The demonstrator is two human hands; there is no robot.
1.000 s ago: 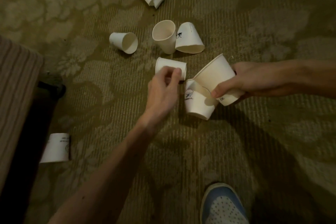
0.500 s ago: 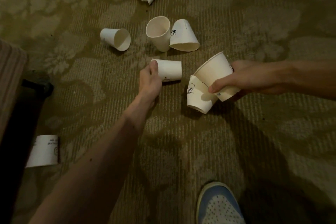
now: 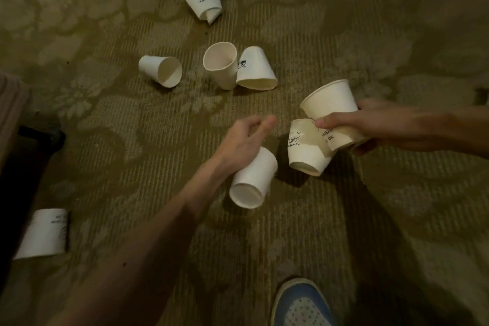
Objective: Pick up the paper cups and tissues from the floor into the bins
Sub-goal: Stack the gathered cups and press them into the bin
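Pulled back from mid-carpet (image 3: 105, 119), the left hand (image 3: 244, 140) now has the small cup (image 3: 254, 177) off the floor. Its base faces the camera and it is tucked under the palm with the fingers curled, though blur hides the exact grip. The right hand (image 3: 370, 127) clamps thumb and fingers round a tilted open cup (image 3: 329, 104). A crumpled cup (image 3: 304, 148) hangs mouth-down against it; whether it is pinched too cannot be told. Farther out, a lying cup (image 3: 161, 71) sits apart from two touching cups (image 3: 221, 65), with a crushed cup (image 3: 203, 2) beyond them. Another cup (image 3: 42, 233) lies near the carpet's left edge, and a blue shoe (image 3: 301, 304) is at its near edge.
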